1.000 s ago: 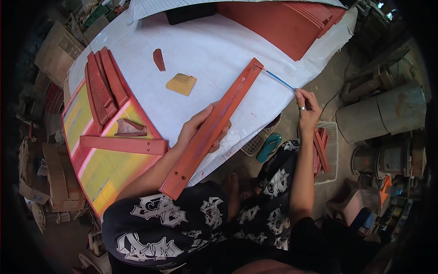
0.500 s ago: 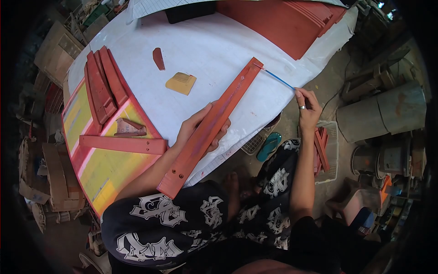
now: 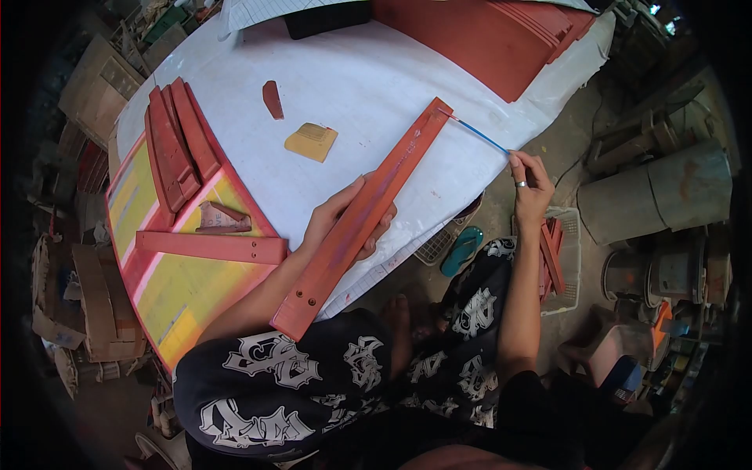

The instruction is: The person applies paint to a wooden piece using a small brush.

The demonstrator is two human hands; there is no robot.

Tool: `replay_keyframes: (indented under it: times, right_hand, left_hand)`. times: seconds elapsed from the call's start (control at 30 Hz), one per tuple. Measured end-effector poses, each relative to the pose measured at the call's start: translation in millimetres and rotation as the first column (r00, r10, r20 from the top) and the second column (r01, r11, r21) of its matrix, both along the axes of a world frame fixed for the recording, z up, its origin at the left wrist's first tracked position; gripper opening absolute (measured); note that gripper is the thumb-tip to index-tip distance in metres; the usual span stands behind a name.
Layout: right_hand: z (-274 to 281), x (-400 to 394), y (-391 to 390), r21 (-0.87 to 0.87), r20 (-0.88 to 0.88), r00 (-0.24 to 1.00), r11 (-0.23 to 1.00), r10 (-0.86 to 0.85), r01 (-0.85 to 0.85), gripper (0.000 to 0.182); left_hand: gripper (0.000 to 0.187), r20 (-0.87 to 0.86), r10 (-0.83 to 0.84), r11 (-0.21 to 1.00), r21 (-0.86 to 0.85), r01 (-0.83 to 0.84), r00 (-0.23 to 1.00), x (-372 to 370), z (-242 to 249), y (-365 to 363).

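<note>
My left hand (image 3: 345,215) is wrapped round the middle of a long reddish-brown wooden strip (image 3: 368,207), which slants from lower left to upper right above the white-covered table. Two dark holes show near the strip's lower end. Between thumb and fingers, my right hand (image 3: 530,178) pinches a thin blue brush (image 3: 482,135) by its rear end. The brush's tip meets the strip near its upper end. A small dark red piece (image 3: 272,99) and a tan sandpaper piece (image 3: 312,142) lie on the white cover (image 3: 360,78).
On a yellow and red board (image 3: 176,313) at left rest several red strips (image 3: 180,141) and one crosswise strip (image 3: 211,247). Large red panels (image 3: 486,47) lie at the table's far side. A basket (image 3: 570,274) with red pieces, a teal sandal (image 3: 462,251) and metal drums (image 3: 658,192) stand right.
My right hand has shifted very slightly to the right with the brush. The strip and my left hand have hardly moved.
</note>
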State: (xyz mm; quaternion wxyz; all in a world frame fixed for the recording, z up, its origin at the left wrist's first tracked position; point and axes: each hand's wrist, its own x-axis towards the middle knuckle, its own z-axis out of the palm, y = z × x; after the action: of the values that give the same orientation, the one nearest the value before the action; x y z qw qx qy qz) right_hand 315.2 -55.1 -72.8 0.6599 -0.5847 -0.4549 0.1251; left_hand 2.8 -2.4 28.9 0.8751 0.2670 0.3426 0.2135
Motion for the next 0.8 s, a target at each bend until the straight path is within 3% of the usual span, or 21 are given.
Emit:
replay_keyframes:
  times: [0.8]
  right_hand:
    - [3.8, -0.6, 1.0, 0.015, 0.012, 1.0, 1.0, -0.019, 0.019, 0.014]
  left_hand:
    - [0.047, 0.003, 0.0, 1.0, 0.029, 0.0, 1.0, 0.5, -4.9, 0.1]
